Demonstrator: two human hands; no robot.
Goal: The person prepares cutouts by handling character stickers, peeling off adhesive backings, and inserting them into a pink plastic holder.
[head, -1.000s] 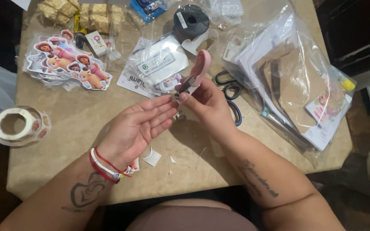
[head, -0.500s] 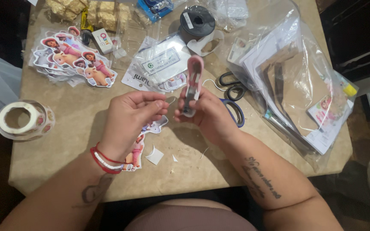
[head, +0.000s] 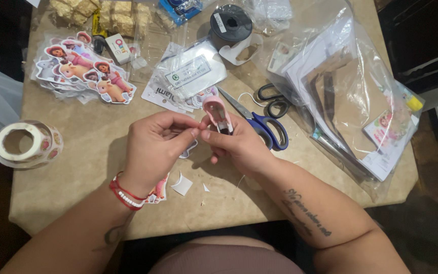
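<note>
so the pink tape dispenser (head: 216, 112) is pinched in the right hand (head: 236, 144), poking up above its fingertips, over the table (head: 92, 147). Left hand (head: 155, 144) fingers bunched together, touching the right thumb just below it

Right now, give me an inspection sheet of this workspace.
Surface: beige stone-look tabletop, white paper scraps near the front edge.
Job's things: small pink plastic tape dispenser in the right hand; character cutout under the left wrist.
Clutter: blue-handled scissors, black-handled scissors, stack of character cutouts, printed tape roll, black ribbon spool, clear bags of paper.
Grip: left hand pinches at the dispenser's mouth; right hand closed around it.
Cables: nothing seen.
Surroundings: dark floor, white shapes at the right edge.
</note>
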